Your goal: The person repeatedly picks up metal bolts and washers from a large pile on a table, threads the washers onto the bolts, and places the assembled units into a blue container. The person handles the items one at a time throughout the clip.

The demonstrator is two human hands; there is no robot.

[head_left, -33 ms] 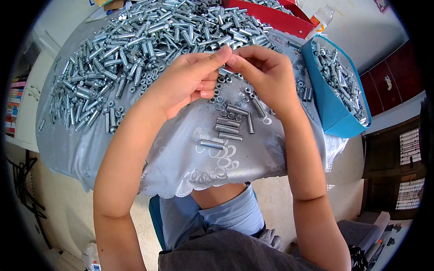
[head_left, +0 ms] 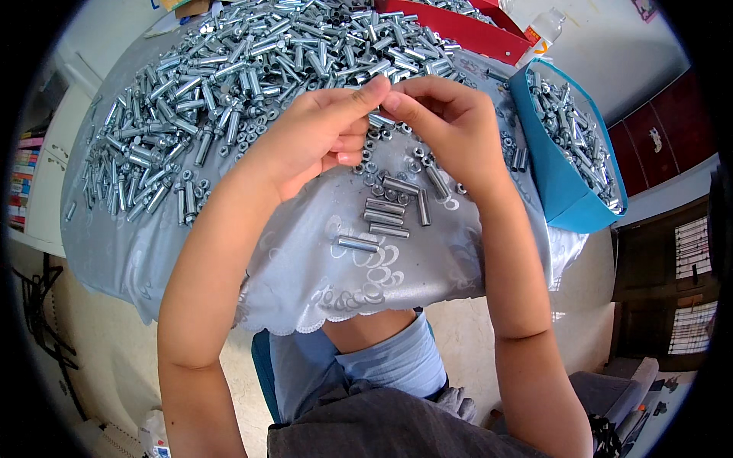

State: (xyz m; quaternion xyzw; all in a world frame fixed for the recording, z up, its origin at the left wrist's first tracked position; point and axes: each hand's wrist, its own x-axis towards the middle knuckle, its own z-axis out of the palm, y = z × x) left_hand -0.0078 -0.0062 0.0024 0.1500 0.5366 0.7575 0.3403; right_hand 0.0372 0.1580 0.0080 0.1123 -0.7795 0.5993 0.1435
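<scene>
My left hand [head_left: 313, 141] and my right hand [head_left: 450, 130] meet fingertip to fingertip above the table. Both pinch a small silver metal sleeve [head_left: 379, 120], mostly hidden by the fingers. Under the hands lie loose nuts and washers [head_left: 382, 159]. Closer to me, a few short metal sleeves [head_left: 385, 210] rest side by side on the grey embossed tablecloth [head_left: 321, 267]. A big heap of silver sleeves and bolts [head_left: 229, 69] covers the far left half of the table.
A blue bin [head_left: 561, 179] holding metal parts stands at the right edge of the table. A red tray [head_left: 458, 23] with more parts and a plastic bottle [head_left: 544, 27] are at the back. A dark cabinet [head_left: 687, 267] stands to the right, and shelves [head_left: 23, 175] to the left.
</scene>
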